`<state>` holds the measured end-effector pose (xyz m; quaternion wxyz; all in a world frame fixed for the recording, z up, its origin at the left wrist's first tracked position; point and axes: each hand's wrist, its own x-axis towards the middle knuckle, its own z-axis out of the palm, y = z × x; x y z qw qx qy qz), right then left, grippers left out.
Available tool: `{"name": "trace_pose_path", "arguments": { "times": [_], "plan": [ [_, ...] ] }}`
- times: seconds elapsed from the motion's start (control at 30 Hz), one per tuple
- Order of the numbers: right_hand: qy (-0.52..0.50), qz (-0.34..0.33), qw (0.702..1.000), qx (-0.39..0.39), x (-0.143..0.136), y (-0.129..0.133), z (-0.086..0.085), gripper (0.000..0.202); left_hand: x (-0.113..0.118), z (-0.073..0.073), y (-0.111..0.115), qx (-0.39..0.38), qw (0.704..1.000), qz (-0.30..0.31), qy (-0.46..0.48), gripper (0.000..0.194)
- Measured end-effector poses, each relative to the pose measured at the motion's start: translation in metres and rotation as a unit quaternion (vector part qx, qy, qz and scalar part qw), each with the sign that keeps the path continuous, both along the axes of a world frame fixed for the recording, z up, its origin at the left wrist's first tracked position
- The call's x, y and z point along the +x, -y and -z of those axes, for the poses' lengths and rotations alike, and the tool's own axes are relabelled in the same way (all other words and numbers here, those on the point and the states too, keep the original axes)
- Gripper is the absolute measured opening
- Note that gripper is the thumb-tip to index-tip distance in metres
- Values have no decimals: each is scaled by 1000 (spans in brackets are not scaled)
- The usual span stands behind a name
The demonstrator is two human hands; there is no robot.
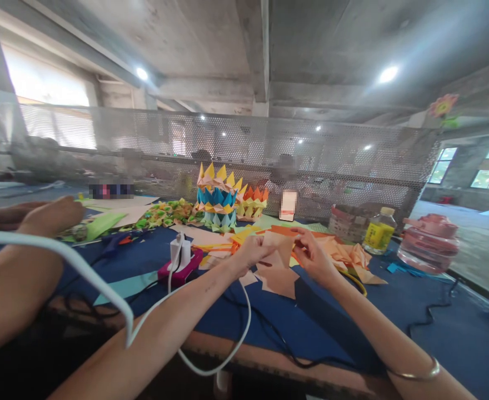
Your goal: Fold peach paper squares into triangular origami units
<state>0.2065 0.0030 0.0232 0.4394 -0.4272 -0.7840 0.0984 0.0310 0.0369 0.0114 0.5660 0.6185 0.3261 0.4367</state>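
Note:
Both my hands meet over the table's middle on one sheet of peach-coloured paper. My left hand pinches its left side, my right hand grips its right side, fingers bent over the top edge. More peach paper pieces lie on the blue table cover directly below. A thin bangle sits on my right forearm.
A stacked origami crown tower and a smaller orange one stand behind. Pink box with white charger and white cable lie left. Another person's arm rests far left. Yellow bottle, pink lidded container stand right. Mesh fence behind.

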Motion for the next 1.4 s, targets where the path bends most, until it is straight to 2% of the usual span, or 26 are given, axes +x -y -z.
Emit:
{"name": "trace_pose_path", "arguments": {
  "times": [0.13, 0.23, 0.33, 0.43, 0.57, 0.67, 0.77, 0.9, 1.13, 1.27, 1.4],
  "plan": [
    [17, 1, 999, 32, -4, 3, 1, 41, 0, 0, -5, -89, 992, -5, 90, 31],
    [53, 29, 997, 47, -7, 6, 1, 25, 0, 0, -3, -120, 988, 22, 96, 29],
    [46, 38, 996, 61, -9, 8, -1, 13, 1, -2, 1, -118, 988, 58, 78, 29],
    [4, 38, 998, 48, -8, 7, -1, 22, 1, -3, 3, -114, 988, 66, 79, 28],
    [-68, 65, 996, 2, -5, 1, 5, 32, 2, -4, 1, -107, 983, 56, 142, 30],
    [-91, 72, 993, -3, -4, -2, 8, 35, 2, -3, 1, -85, 977, 97, 172, 36],
    [-110, 83, 990, -3, -6, -1, 7, 34, 3, -3, 4, -32, 980, 121, 155, 37],
    [-119, 83, 989, -4, -8, 1, 6, 32, 3, -4, 7, -4, 988, 84, 129, 40],
    [-144, 79, 986, -8, -10, 0, 7, 29, 4, -2, 6, -23, 990, 51, 126, 36],
    [-169, 66, 982, -42, -11, 1, 5, 47, 4, -1, 5, -32, 990, 36, 135, 33],
    [-115, 58, 989, -72, -10, 1, 4, 32, 3, 0, 4, -34, 989, 43, 140, 29]
  ]
}}
